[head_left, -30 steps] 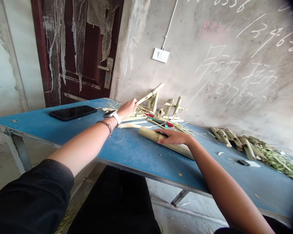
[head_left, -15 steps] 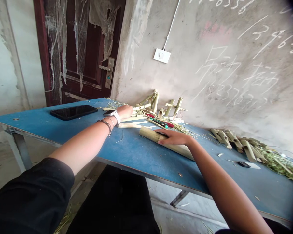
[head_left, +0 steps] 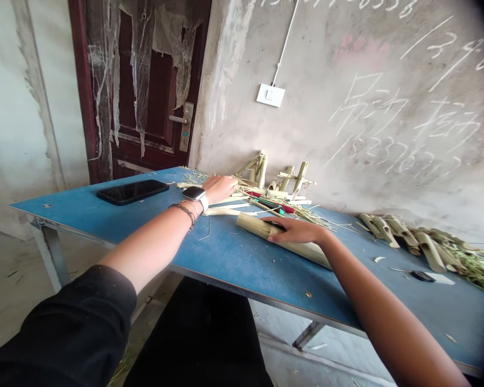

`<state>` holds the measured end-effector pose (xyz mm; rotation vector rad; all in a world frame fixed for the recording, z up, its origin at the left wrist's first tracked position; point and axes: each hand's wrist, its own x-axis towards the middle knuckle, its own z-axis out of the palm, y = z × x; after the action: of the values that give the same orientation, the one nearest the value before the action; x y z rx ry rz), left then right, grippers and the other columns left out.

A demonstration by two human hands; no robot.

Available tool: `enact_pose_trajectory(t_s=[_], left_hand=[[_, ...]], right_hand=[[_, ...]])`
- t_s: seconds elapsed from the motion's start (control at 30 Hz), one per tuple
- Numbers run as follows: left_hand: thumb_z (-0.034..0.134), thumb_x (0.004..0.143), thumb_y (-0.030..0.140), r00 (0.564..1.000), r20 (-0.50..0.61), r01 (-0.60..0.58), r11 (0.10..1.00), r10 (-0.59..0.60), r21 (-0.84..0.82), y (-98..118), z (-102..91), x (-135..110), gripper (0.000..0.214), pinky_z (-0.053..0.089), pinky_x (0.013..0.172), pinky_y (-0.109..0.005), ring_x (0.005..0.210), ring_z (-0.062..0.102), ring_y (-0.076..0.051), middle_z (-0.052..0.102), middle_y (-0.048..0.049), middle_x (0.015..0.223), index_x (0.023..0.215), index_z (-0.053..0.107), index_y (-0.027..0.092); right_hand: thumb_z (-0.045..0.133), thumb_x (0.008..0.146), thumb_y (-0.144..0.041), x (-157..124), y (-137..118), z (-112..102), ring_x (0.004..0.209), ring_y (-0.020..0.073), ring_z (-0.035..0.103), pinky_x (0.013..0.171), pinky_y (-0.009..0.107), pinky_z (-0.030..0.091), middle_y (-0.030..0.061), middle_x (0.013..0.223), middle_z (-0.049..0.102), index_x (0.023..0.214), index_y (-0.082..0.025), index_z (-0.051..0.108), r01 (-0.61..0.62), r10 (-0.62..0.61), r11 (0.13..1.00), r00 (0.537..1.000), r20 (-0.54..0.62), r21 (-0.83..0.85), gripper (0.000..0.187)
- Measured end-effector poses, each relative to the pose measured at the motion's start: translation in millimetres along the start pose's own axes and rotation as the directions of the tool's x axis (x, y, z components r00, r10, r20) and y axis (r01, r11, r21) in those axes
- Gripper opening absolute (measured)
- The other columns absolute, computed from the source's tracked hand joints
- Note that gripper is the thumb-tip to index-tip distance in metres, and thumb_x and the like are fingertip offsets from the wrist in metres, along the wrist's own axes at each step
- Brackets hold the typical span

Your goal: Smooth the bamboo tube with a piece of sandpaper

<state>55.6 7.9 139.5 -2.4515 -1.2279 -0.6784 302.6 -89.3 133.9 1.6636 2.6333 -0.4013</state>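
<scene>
Right hand (head_left: 300, 230) lies over a bamboo tube (head_left: 282, 241), a smooth, hollow, pale-green cylinder resting slantwise on the blue table (head_left: 64, 212), with fingers (head_left: 276, 224) curled across its top in a narrow grip. Left hand (head_left: 220, 189) is loosely closed just beside thin pale bamboo strips (head_left: 226, 211), and it can't be told whether it holds one. Nearby: red-handled tools (head_left: 270, 205) in dry straw (head_left: 302, 214), a heap of cut bamboo pieces (head_left: 403, 234) tangled with green trimmings (head_left: 478, 272) at the wall end, and a black phone (head_left: 132, 192) at the far left.
</scene>
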Motion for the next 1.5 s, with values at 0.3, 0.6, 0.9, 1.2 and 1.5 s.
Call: enact_pose_trajectory(t_s=[0.3, 0.6, 0.9, 1.2, 1.5], left_hand=[[0.026, 0.099, 0.031, 0.985, -0.041, 0.167, 0.986, -0.166, 0.01, 2, -2.0, 1, 0.039, 0.044, 0.07, -0.034, 0.086, 0.065, -0.026, 0.068, -0.0143, 0.093, 0.108, 0.06, 0.015], [0.056, 0.091, 0.035, 0.943, 0.05, 0.329, 0.944, -0.328, -0.015, -10, 2.3, 2, 0.028, 0.052, 0.084, -0.041, 0.095, 0.061, -0.02, 0.061, -0.0083, 0.108, 0.108, 0.059, 0.013], [0.04, 0.093, 0.034, 0.987, 0.011, 0.157, 0.937, -0.162, -0.311, -8, 0.7, 3, 0.037, 0.04, 0.055, -0.026, 0.057, 0.056, -0.014, 0.062, -0.0012, 0.063, 0.078, 0.068, 0.015], [0.047, 0.095, 0.036, 0.972, -0.045, 0.2, 0.91, -0.231, -0.364, -11, 5.8, 3, 0.028, 0.047, 0.065, -0.029, 0.065, 0.057, -0.013, 0.062, -0.0008, 0.075, 0.09, 0.062, 0.013], [0.052, 0.093, 0.038, 0.951, -0.048, 0.278, 0.91, -0.307, -0.307, -10, 3.1, 2, 0.027, 0.052, 0.076, -0.036, 0.079, 0.062, -0.016, 0.064, -0.0034, 0.086, 0.093, 0.063, 0.013]], right_hand=[[0.056, 0.076, -0.059, -2, -4, 0, 0.13, 0.0335, 0.044, 0.109, 0.047, 0.036, 0.0025, 0.145, 0.044, 0.143, -0.028, 0.039, -0.017, 0.017, 1.0, 1.0, -0.021, -0.003, 0.076], [0.054, 0.078, -0.059, -1, -1, 0, 0.13, 0.032, 0.044, 0.11, 0.046, 0.034, 0.0054, 0.146, 0.042, 0.145, -0.024, 0.035, -0.018, 0.017, 1.0, 1.0, -0.003, -0.025, 0.079], [0.055, 0.077, -0.061, -2, -4, -1, 0.13, 0.0319, 0.044, 0.109, 0.044, 0.037, 0.0032, 0.146, 0.043, 0.144, -0.027, 0.036, -0.031, 0.031, 0.999, 1.0, -0.005, -0.034, 0.077], [0.055, 0.078, -0.059, -2, -2, -1, 0.131, 0.0328, 0.043, 0.11, 0.045, 0.034, 0.0046, 0.147, 0.042, 0.145, -0.024, 0.035, -0.019, 0.019, 1.0, 1.0, -0.003, -0.023, 0.078], [0.056, 0.078, -0.057, -2, -5, -1, 0.13, 0.0327, 0.044, 0.109, 0.045, 0.036, 0.0048, 0.147, 0.042, 0.144, -0.025, 0.036, -0.024, 0.024, 0.999, 1.0, -0.005, -0.026, 0.076]])
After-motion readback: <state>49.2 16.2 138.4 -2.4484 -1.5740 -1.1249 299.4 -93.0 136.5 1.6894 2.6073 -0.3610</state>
